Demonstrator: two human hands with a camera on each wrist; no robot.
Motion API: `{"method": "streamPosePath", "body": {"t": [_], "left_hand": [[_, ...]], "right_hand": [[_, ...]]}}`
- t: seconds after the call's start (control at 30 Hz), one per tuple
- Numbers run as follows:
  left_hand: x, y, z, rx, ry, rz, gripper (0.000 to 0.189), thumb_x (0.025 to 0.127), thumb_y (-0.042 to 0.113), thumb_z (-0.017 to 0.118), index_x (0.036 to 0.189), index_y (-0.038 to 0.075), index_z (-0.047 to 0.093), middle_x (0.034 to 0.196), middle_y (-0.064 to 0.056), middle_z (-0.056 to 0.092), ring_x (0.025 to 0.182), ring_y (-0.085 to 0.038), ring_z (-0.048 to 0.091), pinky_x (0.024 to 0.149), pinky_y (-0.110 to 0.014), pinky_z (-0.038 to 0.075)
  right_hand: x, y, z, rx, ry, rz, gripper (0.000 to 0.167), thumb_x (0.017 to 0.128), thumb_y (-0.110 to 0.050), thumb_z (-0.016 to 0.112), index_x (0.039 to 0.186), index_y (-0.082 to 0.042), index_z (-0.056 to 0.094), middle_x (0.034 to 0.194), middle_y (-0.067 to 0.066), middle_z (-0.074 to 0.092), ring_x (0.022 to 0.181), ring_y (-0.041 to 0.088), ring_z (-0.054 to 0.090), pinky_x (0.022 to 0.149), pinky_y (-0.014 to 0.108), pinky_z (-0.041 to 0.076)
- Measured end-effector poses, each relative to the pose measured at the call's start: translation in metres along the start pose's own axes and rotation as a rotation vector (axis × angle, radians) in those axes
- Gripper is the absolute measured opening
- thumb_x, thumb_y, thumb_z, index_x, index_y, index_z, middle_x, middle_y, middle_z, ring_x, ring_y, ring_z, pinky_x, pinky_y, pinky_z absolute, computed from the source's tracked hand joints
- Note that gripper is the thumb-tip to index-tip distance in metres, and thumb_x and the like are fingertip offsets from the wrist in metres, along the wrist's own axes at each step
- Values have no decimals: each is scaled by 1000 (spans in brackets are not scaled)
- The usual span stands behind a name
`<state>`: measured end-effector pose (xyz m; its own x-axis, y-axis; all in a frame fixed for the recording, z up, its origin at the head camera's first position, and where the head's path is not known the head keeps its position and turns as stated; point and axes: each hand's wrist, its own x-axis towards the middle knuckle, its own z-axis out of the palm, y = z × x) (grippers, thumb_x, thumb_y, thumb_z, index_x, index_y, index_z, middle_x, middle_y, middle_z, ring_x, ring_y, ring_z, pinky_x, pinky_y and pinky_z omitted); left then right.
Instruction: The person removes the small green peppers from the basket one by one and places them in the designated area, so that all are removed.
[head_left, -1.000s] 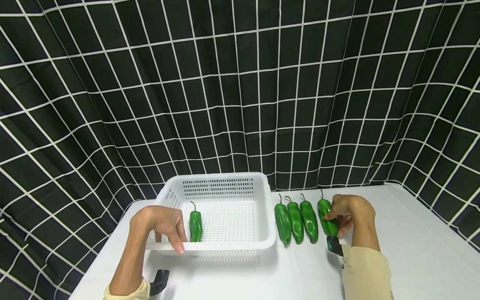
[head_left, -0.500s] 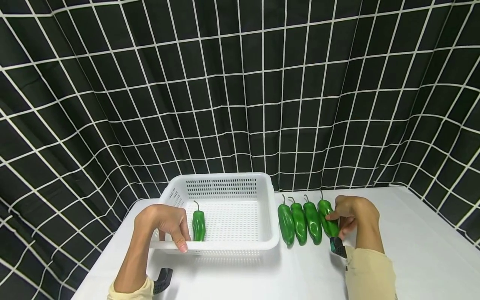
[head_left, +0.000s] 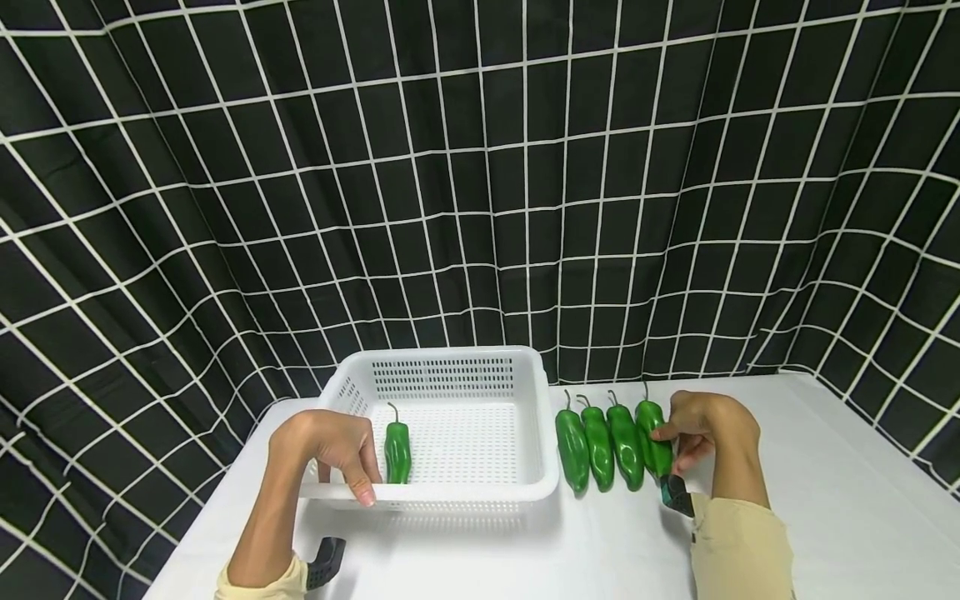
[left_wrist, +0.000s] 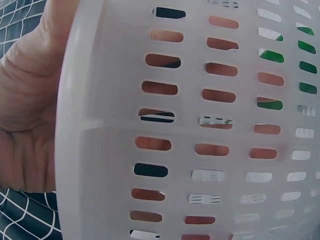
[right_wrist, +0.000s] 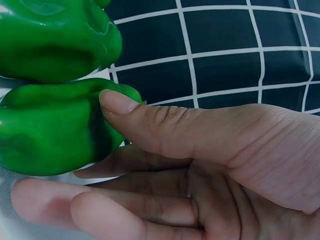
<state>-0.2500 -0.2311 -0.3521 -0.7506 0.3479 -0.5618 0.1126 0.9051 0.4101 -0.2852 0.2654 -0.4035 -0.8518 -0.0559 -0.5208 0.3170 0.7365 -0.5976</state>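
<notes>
My left hand (head_left: 341, 450) grips the front left of a white plastic basket (head_left: 480, 492), thumb over the rim and fingers inside. In the left wrist view, those fingers show through the slots of the basket wall (left_wrist: 110, 90). One green chili pepper (head_left: 397, 450) lies in the basket beside that hand. To the basket's right, several green peppers lie side by side, stems pointing away. My right hand (head_left: 697, 429) pinches the rightmost pepper (head_left: 651, 425), its thumb (right_wrist: 120, 102) on top and fingers along the right side. The right wrist view shows this pepper (right_wrist: 55, 125) against its neighbour (right_wrist: 55, 40).
A white cloth (head_left: 832, 483) covers the table. Behind it and at both sides hangs a black curtain (head_left: 465, 192) with a white grid. The row's leftmost pepper (head_left: 572, 450) lies close to the basket's right wall.
The rightmost pepper has moved left in my right hand, up against the row, and its lower end has swung slightly left. My left hand keeps its grip on the basket.
</notes>
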Motion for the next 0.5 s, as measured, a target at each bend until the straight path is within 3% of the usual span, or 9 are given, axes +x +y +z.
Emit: {"method": "streamPosePath", "body": {"t": [0.33, 0.5], "left_hand": [[-1, 0, 0, -4, 10, -3, 17, 74, 10, 91, 90, 13, 86, 87, -2, 83, 87, -15, 75, 72, -49, 67], [0, -1, 1, -18, 12, 4, 17, 74, 9, 91, 90, 12, 86, 86, -3, 82, 86, -16, 75, 71, -48, 67]], "right_hand": [[-5, -4, -4, -47, 29, 15, 30, 99, -22, 70, 105, 5, 59, 77, 14, 79, 58, 9, 73, 66, 24, 61], [-13, -8, -7, -78, 57, -1, 39, 99, -22, 68, 115, 9, 52, 79, 17, 78, 60, 13, 75, 70, 30, 62]]}}
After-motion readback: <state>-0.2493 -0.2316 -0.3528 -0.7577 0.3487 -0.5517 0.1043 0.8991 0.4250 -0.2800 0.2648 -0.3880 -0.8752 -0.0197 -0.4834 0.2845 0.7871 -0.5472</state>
